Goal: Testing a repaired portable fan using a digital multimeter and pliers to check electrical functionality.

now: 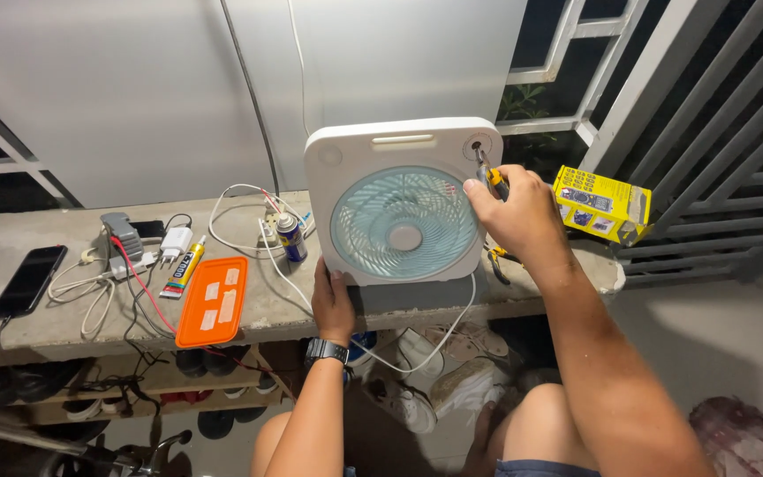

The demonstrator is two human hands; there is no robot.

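Observation:
A white square box fan (373,150) with a pale blue grille stands upright on a concrete ledge (64,322). My left hand (332,300) grips the fan's lower left edge; a dark watch sits on that wrist. My right hand (516,212) holds yellow-handled pliers (489,177), whose jaws touch the round knob socket at the fan's top right corner. The plier handles stick out below my palm.
On the ledge lie a black phone (28,280), an orange case (213,300), a glue tube (184,268), chargers with white cables (169,243), a spray can (290,237) and a yellow box (601,204). Shoes sit on racks below. A metal gate stands at the right.

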